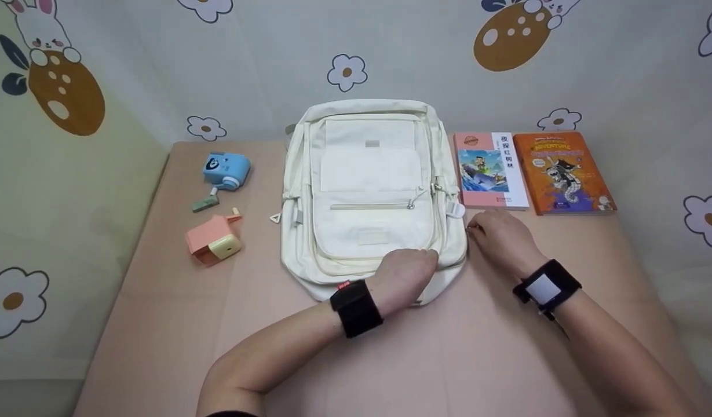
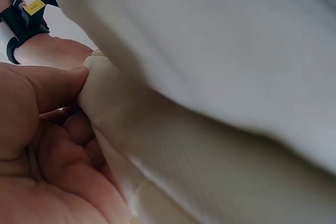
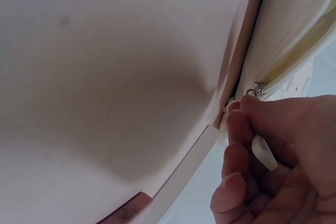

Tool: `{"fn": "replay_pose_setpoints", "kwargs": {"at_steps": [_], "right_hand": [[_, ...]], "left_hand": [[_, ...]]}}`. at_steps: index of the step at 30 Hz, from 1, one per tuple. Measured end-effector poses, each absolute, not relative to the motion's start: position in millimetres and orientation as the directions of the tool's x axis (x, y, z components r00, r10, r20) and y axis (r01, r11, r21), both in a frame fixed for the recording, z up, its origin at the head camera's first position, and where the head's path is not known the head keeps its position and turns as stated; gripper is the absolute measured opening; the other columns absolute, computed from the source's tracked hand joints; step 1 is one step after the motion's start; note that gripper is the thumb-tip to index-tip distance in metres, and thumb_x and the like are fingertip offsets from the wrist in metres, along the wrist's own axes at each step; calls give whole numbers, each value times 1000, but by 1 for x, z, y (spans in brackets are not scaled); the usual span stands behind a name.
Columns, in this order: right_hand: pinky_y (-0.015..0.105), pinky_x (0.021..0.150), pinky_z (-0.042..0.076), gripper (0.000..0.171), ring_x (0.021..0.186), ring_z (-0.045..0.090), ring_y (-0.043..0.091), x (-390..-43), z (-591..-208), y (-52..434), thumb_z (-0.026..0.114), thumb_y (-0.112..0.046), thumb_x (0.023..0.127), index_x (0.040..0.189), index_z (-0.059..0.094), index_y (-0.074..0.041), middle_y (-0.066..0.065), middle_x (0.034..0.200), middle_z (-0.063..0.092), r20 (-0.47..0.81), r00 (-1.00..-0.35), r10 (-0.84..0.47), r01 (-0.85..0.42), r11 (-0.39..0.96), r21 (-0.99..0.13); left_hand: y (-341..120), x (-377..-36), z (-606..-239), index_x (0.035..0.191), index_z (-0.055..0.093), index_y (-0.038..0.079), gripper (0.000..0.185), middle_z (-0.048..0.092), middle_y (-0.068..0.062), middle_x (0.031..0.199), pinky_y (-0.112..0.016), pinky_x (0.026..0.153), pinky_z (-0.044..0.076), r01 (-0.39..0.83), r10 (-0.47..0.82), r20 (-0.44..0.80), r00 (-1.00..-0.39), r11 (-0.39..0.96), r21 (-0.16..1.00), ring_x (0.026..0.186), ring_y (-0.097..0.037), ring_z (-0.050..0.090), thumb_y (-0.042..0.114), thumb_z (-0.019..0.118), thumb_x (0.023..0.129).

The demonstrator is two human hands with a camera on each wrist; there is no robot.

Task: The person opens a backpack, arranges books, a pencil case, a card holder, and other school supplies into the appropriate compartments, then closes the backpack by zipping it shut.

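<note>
A cream backpack (image 1: 370, 171) lies front side up on the table, in the middle of the head view. My left hand (image 1: 405, 277) is at its lower right corner; in the left wrist view, the thumb and fingers pinch a fold of its ribbed fabric (image 2: 136, 114). Beside the bag's right edge is my right hand (image 1: 503, 238). The right wrist view shows it pinching a zipper pull, whose white tab (image 3: 263, 153) hangs across the fingers below the metal slider (image 3: 258, 88). Above that slider the zipper teeth are parted.
Two books, one pink and white (image 1: 489, 174) and one orange (image 1: 564, 174), lie right of the backpack. On the left are a blue toy camera (image 1: 226, 169), with a small green piece (image 1: 205, 203) by it, and a pink house-shaped sharpener (image 1: 214, 238). A patterned curtain (image 1: 274, 63) hangs behind.
</note>
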State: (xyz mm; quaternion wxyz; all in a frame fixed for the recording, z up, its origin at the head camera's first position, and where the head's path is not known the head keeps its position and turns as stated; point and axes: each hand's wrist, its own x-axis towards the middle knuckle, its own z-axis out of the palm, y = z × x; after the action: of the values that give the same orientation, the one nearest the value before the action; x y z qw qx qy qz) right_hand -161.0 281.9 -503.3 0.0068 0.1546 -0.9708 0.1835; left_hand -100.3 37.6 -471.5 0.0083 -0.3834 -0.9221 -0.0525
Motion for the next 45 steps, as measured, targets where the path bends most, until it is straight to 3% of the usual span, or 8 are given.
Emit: {"fn": "replay_pose_setpoints", "kwargs": {"at_steps": [4,10,17,26,32,37,45], "right_hand": [[52,86,50,15,94,65,34,-162,-502,281,63,-14,100,100,76,-6,12,97,73,67,-952,-299,-302,878,-372],[49,82,51,11,91,67,30,-162,-501,280,67,-16,98,96,77,-10,7,94,74,92,-947,-309,-320,871,-372],[48,80,52,10,89,68,29,-164,-501,281,70,-18,97,97,78,-11,6,93,74,53,-947,-315,-311,868,-387],[50,85,52,11,95,68,30,-176,-493,281,70,-16,97,103,77,-11,7,100,75,-72,-952,-296,-235,864,-444],[53,87,51,15,95,68,36,-199,-490,279,67,-17,99,101,77,-7,13,101,75,-43,-963,-268,-228,884,-407],[54,81,51,17,88,67,38,-219,-491,273,63,-18,101,98,74,-5,16,97,73,-19,-969,-246,-218,892,-397],[55,79,52,18,89,67,40,-231,-497,267,58,-12,103,100,73,-2,18,96,72,16,-974,-228,-216,897,-386]], "left_hand": [[33,-102,-471,93,61,11,5,64,1,74,-34,54,53,702,698,82,-712,705,99,65,-17,65,8,61,97],[24,-106,-468,93,59,8,24,61,1,67,-36,51,52,683,675,114,-729,706,186,57,-17,62,25,50,109],[13,-107,-468,93,58,7,23,57,0,65,-40,52,52,666,654,144,-743,699,261,56,-22,62,22,50,109],[11,-106,-467,95,57,9,22,53,3,64,-39,51,51,657,651,121,-749,707,262,55,-20,60,22,47,110],[10,-105,-466,96,58,9,24,56,2,66,-39,51,52,673,666,124,-735,698,243,56,-21,62,24,46,110],[11,-104,-466,98,59,9,25,55,3,64,-37,50,52,695,684,135,-717,686,216,54,-18,59,26,45,111],[9,-103,-468,95,57,9,26,51,5,61,-36,49,50,711,696,153,-702,668,221,51,-14,54,26,45,111]]}}
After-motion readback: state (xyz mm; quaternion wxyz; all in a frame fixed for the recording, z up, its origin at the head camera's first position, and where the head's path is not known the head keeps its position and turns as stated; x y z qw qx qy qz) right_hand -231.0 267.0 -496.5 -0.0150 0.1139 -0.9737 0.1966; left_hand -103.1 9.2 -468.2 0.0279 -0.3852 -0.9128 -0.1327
